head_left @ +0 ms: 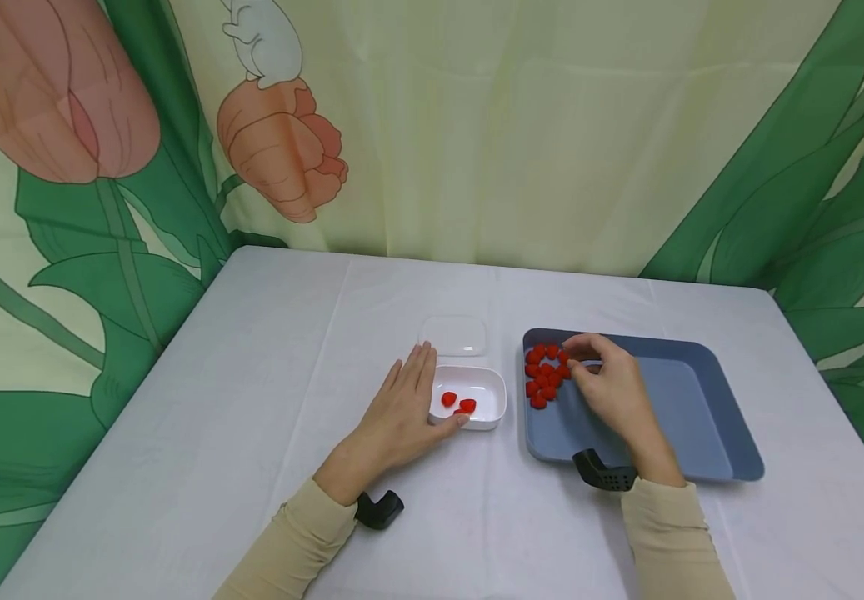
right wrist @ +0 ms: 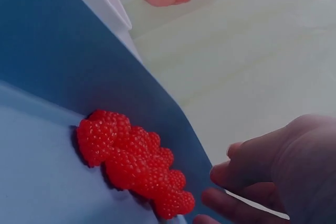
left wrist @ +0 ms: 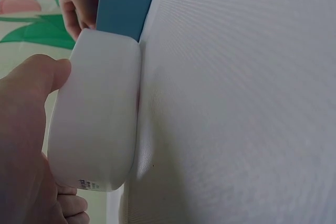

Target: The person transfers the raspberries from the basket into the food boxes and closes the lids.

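Observation:
My left hand (head_left: 402, 408) rests against the left side of a small white container (head_left: 505, 400), its fingers straight and its thumb on the near rim. In the left wrist view the thumb (left wrist: 59, 73) lies over the edge of the container (left wrist: 97, 108). A few red raspberries (head_left: 449, 399) lie inside it. Over the left part of a blue-grey tray (head_left: 671, 392), my right hand (head_left: 611, 387) has thumb and fingers parted beside a cluster of raspberries (head_left: 544, 377). The right wrist view shows the fingers near the cluster (right wrist: 134, 161), with nothing visible between them.
A clear plastic lid (head_left: 454, 335) lies behind the white container. Both stand on a white tablecloth (head_left: 214, 400), left of the tray. Behind the table hangs a printed curtain (head_left: 491, 142) with plants and a carrot.

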The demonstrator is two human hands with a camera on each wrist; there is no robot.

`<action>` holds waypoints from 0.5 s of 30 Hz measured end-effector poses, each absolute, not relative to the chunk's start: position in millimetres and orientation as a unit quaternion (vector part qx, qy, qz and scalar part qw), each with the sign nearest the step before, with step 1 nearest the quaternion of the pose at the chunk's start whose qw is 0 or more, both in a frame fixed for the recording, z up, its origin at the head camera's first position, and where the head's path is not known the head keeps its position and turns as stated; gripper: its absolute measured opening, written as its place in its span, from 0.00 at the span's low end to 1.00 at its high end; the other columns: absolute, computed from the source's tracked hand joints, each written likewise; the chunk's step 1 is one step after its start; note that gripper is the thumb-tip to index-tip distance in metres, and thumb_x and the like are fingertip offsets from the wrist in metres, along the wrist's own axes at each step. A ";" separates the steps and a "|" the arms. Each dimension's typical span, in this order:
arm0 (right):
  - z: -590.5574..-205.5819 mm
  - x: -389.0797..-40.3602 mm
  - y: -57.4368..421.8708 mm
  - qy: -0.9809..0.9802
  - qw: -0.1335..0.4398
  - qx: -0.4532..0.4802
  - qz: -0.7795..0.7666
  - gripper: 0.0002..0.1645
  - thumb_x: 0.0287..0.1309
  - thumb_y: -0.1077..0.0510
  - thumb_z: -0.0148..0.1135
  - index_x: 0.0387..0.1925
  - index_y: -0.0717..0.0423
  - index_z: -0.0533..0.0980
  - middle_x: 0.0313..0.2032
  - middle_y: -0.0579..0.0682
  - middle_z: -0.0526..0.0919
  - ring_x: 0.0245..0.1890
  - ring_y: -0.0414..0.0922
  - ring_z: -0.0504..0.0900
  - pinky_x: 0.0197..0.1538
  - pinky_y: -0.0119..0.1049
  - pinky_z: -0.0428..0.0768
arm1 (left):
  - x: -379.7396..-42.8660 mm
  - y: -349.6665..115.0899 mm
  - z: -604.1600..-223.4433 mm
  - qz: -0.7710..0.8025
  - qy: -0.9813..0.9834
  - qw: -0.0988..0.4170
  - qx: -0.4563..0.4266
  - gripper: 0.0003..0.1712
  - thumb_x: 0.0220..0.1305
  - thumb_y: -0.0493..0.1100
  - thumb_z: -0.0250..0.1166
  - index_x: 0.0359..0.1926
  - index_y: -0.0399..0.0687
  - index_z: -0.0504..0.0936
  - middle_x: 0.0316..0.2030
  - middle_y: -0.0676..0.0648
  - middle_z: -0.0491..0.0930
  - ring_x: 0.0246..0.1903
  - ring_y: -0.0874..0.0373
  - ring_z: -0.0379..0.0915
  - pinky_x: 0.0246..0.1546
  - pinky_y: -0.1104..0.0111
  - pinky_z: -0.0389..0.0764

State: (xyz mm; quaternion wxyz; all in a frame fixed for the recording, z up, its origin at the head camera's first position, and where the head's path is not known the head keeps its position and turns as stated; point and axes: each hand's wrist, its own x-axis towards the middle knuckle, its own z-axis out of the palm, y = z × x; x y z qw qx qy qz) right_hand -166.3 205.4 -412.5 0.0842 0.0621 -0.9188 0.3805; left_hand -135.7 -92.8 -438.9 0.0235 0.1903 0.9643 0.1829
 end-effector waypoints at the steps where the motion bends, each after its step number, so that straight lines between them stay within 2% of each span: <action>1: -413.2 -166.8 205.7 -0.920 0.080 0.061 0.378 0.14 0.64 0.66 0.56 0.50 0.59 0.79 0.47 0.57 0.85 0.48 0.50 0.81 0.44 0.19 0.75 | -135.6 -92.9 -438.6 0.183 0.964 0.025 0.190 0.59 0.64 0.72 0.54 0.78 0.38 0.42 0.79 0.42 0.43 0.79 0.51 0.36 0.78 0.53 0.44; 4: -414.4 -166.8 206.2 -0.922 0.068 0.058 0.377 0.13 0.64 0.66 0.56 0.49 0.59 0.79 0.47 0.58 0.85 0.48 0.51 0.81 0.49 0.34 0.83 | -135.2 -92.9 -437.9 0.186 0.964 0.026 0.189 0.59 0.64 0.72 0.54 0.78 0.38 0.42 0.79 0.42 0.43 0.79 0.50 0.36 0.78 0.53 0.44; 6: -415.4 -166.9 206.6 -0.923 0.061 0.056 0.376 0.13 0.64 0.67 0.57 0.49 0.61 0.78 0.47 0.59 0.84 0.48 0.52 0.82 0.51 0.45 0.84 | -134.9 -92.9 -437.6 0.189 0.963 0.028 0.189 0.59 0.64 0.72 0.54 0.78 0.38 0.42 0.79 0.41 0.44 0.79 0.50 0.36 0.78 0.53 0.44; 8: -415.6 -166.9 206.7 -0.923 0.054 0.056 0.377 0.14 0.63 0.68 0.57 0.50 0.62 0.78 0.46 0.60 0.84 0.47 0.53 0.82 0.52 0.52 0.82 | -134.6 -93.0 -437.1 0.191 0.963 0.026 0.190 0.60 0.64 0.72 0.54 0.78 0.37 0.43 0.79 0.41 0.44 0.79 0.50 0.36 0.78 0.52 0.45; 15: -418.3 -167.6 206.7 -0.929 0.035 0.053 0.364 0.15 0.61 0.68 0.58 0.50 0.63 0.78 0.46 0.61 0.84 0.46 0.53 0.82 0.51 0.51 0.82 | -134.6 -93.2 -437.7 0.193 0.962 0.019 0.192 0.59 0.64 0.71 0.55 0.78 0.38 0.44 0.79 0.41 0.44 0.79 0.50 0.37 0.78 0.52 0.46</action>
